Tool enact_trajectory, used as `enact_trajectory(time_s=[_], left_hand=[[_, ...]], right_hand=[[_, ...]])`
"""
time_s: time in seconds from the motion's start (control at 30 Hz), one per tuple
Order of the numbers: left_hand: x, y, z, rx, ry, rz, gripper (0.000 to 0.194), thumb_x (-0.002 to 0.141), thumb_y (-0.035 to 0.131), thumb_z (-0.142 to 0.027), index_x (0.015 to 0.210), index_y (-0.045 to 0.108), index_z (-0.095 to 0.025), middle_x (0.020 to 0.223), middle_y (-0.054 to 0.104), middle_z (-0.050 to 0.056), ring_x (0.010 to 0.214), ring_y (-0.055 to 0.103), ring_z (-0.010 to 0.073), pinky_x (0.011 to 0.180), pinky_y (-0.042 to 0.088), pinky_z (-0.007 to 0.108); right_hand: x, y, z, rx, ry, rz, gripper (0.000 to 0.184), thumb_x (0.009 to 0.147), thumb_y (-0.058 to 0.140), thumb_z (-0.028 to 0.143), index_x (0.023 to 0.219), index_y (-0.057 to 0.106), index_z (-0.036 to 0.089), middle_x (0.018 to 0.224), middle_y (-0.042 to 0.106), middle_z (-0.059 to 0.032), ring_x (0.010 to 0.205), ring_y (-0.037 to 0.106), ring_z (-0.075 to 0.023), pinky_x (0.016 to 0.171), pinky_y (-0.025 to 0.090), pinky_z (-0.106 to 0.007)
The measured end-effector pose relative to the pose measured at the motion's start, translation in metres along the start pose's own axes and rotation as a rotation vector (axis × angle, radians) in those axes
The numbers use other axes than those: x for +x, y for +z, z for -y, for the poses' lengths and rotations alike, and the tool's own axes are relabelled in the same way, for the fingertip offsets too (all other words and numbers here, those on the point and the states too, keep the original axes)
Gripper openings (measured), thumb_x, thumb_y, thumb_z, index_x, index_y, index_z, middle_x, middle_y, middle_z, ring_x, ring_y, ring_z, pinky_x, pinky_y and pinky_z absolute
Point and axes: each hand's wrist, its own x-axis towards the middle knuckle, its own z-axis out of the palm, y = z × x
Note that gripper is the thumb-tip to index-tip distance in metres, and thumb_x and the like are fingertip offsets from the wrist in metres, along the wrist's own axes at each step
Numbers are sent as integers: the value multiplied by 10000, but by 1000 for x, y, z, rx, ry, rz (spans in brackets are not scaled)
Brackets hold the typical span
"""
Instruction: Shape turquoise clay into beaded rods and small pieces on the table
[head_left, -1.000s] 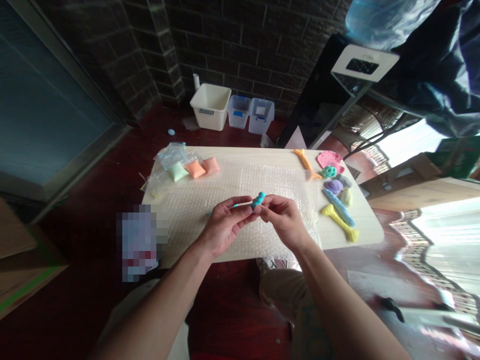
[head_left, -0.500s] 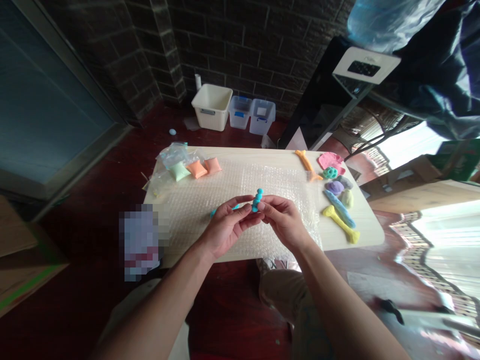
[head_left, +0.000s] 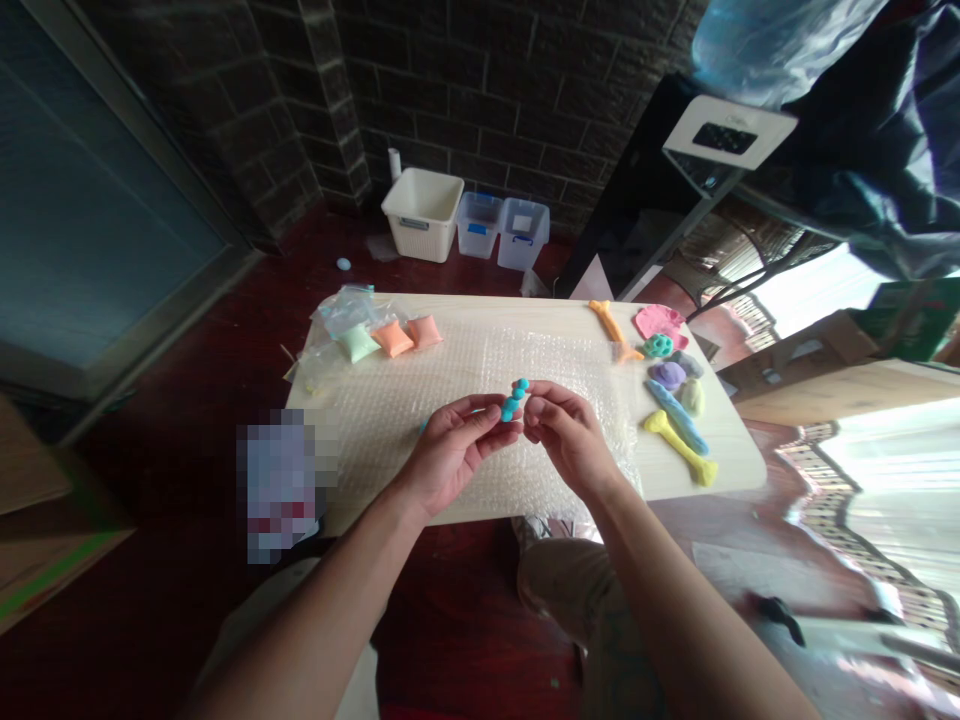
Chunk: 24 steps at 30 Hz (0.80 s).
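Note:
My left hand (head_left: 452,450) and my right hand (head_left: 564,430) meet above a sheet of bubble wrap (head_left: 480,400) on a small light wooden table (head_left: 731,440). Both pinch a knobbly turquoise clay piece (head_left: 514,398) between fingertips; its lumpy end sticks up between the two hands. The left fingers curl round its lower part, the right thumb and fingers press its side.
Finished clay shapes lie at the table's right: an orange bone (head_left: 611,325), pink piece (head_left: 660,320), green ring (head_left: 658,345), purple lump (head_left: 667,374), blue stick (head_left: 679,415), yellow bone (head_left: 681,447). Clay packets (head_left: 390,338) sit far left. Storage bins (head_left: 465,218) stand on the floor by the brick wall.
The turquoise piece has turned from lying sideways between the hands to standing more upright. Both hands stayed over the bubble wrap, shifting only slightly.

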Motion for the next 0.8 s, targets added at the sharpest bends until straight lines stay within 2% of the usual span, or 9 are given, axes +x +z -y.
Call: enact_trajectory(time_s=[0.1,0.2,0.37,0.57,0.8], left_hand=[[0,-1,-1,49,4,-2,193,844,844,-218,1006,810,-119,982,817,103,874,768,172,869,616,293],[0,-1,-1,88,-1,-4,194,840,849,-238,997,813,-128,959,817,104,859,764,181,850,616,308],[0,-1,0,105,23,-8,222,823,868,-262,998,804,-140,955,819,99,841,768,180,841,618,313],[-1,-2,2,170,87,10,257,817,882,-267,1037,802,-160,983,827,91,877,775,186,870,617,330],[-2,-5,6,260,185,-6,293,812,889,-284,1061,799,-158,1021,829,112,877,784,214,882,623,381]], right_hand=[[0,-4,4,-11,-76,-47,265,886,767,327,1142,813,275,872,690,-4,655,493,-123,618,401,-298],[0,-8,3,-91,-116,-31,278,881,791,321,1157,816,303,1013,746,-27,712,535,-143,669,447,-322],[0,-11,-2,-120,-114,2,244,849,847,304,1091,823,293,897,753,-12,723,575,-150,677,471,-319],[0,-11,-2,-60,-113,-4,193,825,877,259,1008,818,272,879,753,-6,733,611,-137,678,495,-300],[1,-9,-2,-99,-130,-6,206,793,901,268,977,809,259,826,740,-10,733,639,-152,690,537,-322]])
